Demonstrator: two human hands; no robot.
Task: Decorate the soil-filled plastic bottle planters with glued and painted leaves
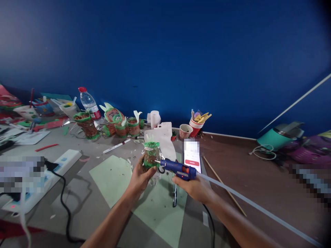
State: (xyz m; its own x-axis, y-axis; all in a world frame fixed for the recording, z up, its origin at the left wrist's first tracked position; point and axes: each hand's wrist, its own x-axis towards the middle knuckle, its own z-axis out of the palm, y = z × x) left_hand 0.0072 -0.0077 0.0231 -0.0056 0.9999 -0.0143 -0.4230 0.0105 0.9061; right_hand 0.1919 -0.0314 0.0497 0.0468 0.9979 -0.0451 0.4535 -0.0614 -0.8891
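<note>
My left hand point(141, 177) is wrapped round the lower part of a small clear jar point(152, 153) with green rims and brown bits on its wall, held above the table. In my right hand point(190, 186) is a blue hot glue gun point(178, 168), its metal nozzle pointing left at the jar's side. Whether the nozzle touches the jar I cannot tell. A long translucent glue stick point(248, 201) runs out of the gun's back. Beneath both hands lie pale green sheets point(160, 213) strewn with crumbs.
Similar green-rimmed jars point(121, 129) and a red-capped bottle point(89, 103) line the back. A lit phone point(191, 156) lies behind the glue gun, near a cup of yellow utensils point(197, 125). At left is a power strip point(68, 158) with a black cord point(62, 196). A wooden stick point(224, 186) lies right.
</note>
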